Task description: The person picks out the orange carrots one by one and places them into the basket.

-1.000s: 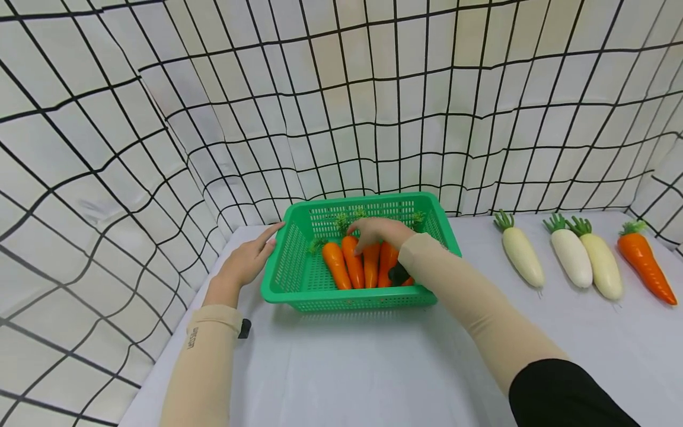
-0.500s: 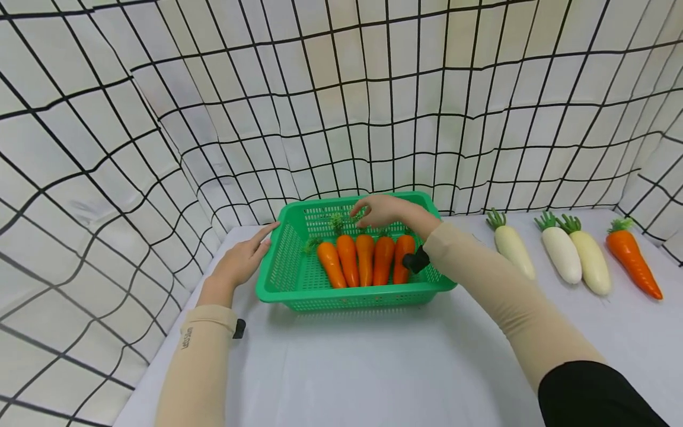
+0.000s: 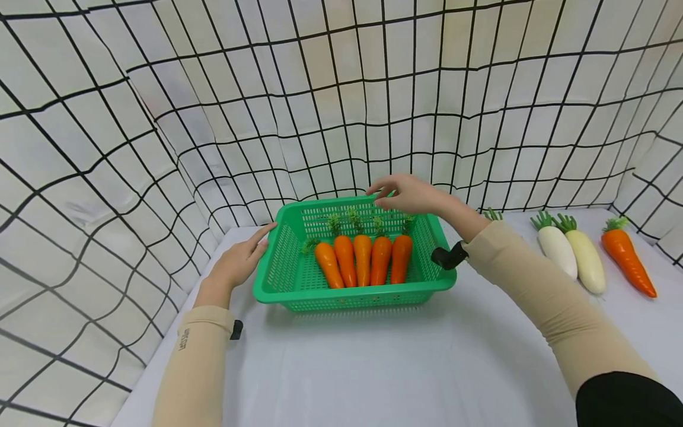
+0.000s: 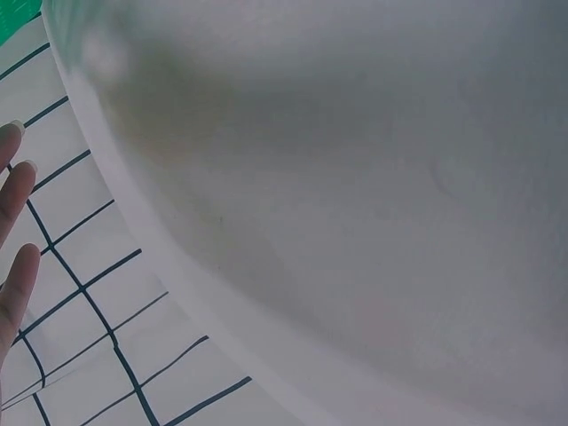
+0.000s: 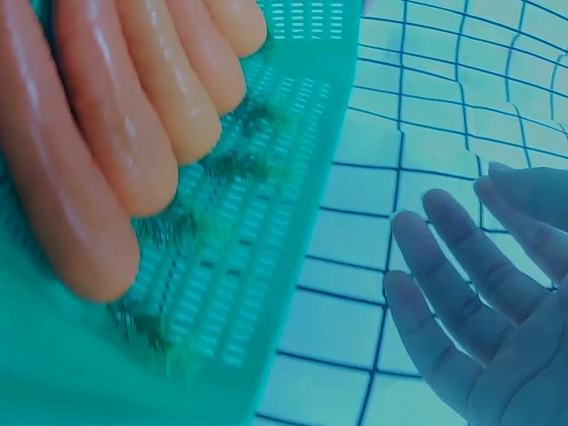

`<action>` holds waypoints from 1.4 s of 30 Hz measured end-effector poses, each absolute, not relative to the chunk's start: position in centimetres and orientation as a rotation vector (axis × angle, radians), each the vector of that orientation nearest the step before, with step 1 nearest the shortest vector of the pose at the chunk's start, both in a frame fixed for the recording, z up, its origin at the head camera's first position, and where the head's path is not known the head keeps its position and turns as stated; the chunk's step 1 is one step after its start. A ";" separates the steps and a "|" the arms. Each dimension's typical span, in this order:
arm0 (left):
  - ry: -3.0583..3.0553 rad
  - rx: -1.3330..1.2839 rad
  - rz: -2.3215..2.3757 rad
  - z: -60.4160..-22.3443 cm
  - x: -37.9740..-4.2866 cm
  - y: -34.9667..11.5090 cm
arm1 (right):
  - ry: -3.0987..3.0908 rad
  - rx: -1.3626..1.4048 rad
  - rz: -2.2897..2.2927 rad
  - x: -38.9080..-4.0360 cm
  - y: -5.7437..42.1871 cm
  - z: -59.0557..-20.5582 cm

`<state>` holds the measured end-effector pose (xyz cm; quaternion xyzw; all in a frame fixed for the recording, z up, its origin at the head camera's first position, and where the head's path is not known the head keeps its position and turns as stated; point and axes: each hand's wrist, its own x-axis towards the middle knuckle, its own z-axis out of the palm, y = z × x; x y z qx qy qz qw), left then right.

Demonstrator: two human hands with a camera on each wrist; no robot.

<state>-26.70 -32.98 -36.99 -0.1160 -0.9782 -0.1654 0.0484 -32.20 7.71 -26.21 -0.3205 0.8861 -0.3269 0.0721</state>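
A green plastic basket (image 3: 352, 295) stands on the white-covered table, with several orange carrots (image 3: 363, 261) laid side by side in it, their leafy tops toward the back wall. My left hand (image 3: 238, 264) touches the basket's left rim with fingers extended; the left wrist view catches only some fingertips (image 4: 19, 200) at its edge. Above the back rim hovers my right hand (image 3: 408, 194), its fingers loosely bent and nothing in them. In the right wrist view that hand (image 5: 497, 311) is apart from the basket, next to the carrots' leafy ends.
On the table to the right lie white radishes (image 3: 559, 252), one mostly hidden behind the right sleeve, and a single carrot (image 3: 629, 261). Black netting (image 3: 341, 107) over white sheeting rises behind the basket and along the left side.
My right hand has drawn away from the carrots, up and to the right, to above the back rim. More of the carrots shows now. The left hand keeps touching the rim.
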 end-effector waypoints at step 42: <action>-2.983 -0.366 -0.502 -36.7 -26.5 -33.0 | 3.226 -0.382 -1.013 -27.9 33.0 -31.5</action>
